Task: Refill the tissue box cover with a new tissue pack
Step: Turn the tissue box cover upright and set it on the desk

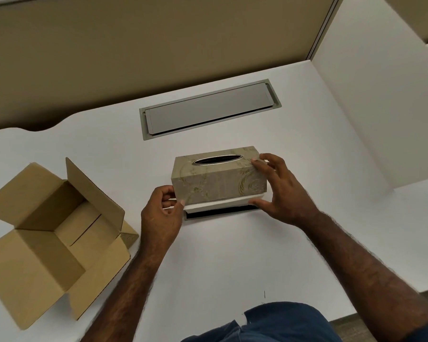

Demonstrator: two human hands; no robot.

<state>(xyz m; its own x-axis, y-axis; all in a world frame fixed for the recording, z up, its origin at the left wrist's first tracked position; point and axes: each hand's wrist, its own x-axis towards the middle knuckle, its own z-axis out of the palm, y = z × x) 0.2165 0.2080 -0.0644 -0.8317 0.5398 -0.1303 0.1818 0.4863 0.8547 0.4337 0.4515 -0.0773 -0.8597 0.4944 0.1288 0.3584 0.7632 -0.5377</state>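
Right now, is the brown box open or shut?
Open. The cardboard box has its flaps folded out, and you can see down to its bare bottom.

Bare tabletop (232,255) lies open along the near edge; an open cardboard box (52,233) blocks the left edge, a white partition (371,114) walls the right edge.

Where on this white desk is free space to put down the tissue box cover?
Bare desk lies between the beige patterned tissue box cover and the grey cable hatch, and right of the right hand up to the white partition. The left is crowded by the open cardboard box.
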